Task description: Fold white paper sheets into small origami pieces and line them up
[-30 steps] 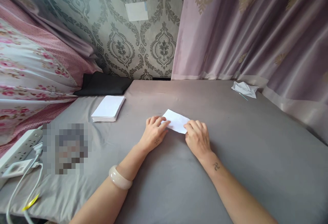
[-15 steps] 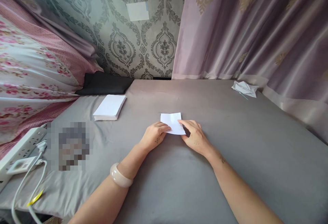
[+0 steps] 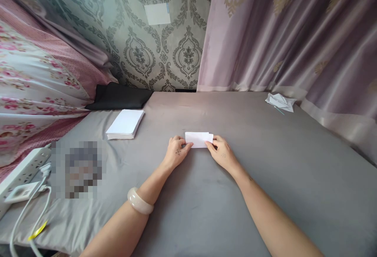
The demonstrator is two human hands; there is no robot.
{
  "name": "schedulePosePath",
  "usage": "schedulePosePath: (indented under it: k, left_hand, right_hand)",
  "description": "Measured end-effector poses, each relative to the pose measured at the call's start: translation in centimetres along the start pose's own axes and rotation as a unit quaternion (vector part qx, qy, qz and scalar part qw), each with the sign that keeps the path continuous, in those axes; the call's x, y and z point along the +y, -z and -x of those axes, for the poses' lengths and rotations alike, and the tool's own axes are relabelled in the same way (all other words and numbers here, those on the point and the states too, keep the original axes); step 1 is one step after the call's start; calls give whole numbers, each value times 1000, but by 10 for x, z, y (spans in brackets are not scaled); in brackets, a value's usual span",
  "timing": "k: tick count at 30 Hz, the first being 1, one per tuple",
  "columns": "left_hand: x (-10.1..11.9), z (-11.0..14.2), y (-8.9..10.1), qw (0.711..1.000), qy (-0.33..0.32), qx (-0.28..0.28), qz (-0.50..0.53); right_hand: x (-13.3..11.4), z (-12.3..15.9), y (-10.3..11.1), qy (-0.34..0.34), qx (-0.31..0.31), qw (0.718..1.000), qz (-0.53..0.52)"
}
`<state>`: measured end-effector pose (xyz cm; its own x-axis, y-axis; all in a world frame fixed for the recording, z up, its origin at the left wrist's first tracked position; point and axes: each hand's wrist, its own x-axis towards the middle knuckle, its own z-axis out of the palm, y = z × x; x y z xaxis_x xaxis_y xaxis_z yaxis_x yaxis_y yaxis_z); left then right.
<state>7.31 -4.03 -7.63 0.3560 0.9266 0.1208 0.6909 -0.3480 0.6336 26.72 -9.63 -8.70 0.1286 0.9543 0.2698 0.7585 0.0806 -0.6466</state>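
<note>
A white sheet of paper (image 3: 198,139), bent over into a narrow strip, is between my two hands above the grey cloth. My left hand (image 3: 176,152) pinches its left end, with the thumb on the near face. At the right end, my right hand (image 3: 221,152) grips the paper between thumb and fingers. The upper edges do not line up exactly at the right corner. Fingertips behind the sheet are hidden. A pale bangle (image 3: 140,201) circles my left wrist.
A stack of white paper (image 3: 125,123) lies at the left, before a black folded cloth (image 3: 120,95). Crumpled white paper (image 3: 280,102) sits at the far right by the curtain. A power strip (image 3: 28,174) with white cables and a blurred patch occupy the left edge.
The paper was a flatter, squarer sheet and now shows as a narrow folded strip. My left hand has turned so its thumb lies on the near side; both hands grip the ends.
</note>
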Motion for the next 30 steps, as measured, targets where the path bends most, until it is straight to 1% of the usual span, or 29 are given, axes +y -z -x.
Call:
schedulePosePath:
  k: [3, 9, 12, 17, 25, 30]
  left_hand:
    - [0, -4, -6, 999, 27, 21, -11]
    - [-7, -7, -18, 996, 25, 72, -43]
    - [-8, -8, -19, 996, 33, 69, -41]
    - [-8, -9, -17, 996, 41, 67, -37]
    - [-14, -10, -19, 997, 27, 66, -32]
    - [-14, -10, -19, 997, 28, 58, -34]
  right_hand:
    - [-2, -5, -4, -39, 18, 999, 6]
    - [0, -5, -11, -57, 63, 995, 51]
    - [1, -5, -14, -66, 75, 994, 53]
    - [-1, -8, -14, -80, 73, 992, 61]
    - [2, -10, -13, -89, 74, 992, 50]
    - [1, -9, -13, -96, 64, 992, 52]
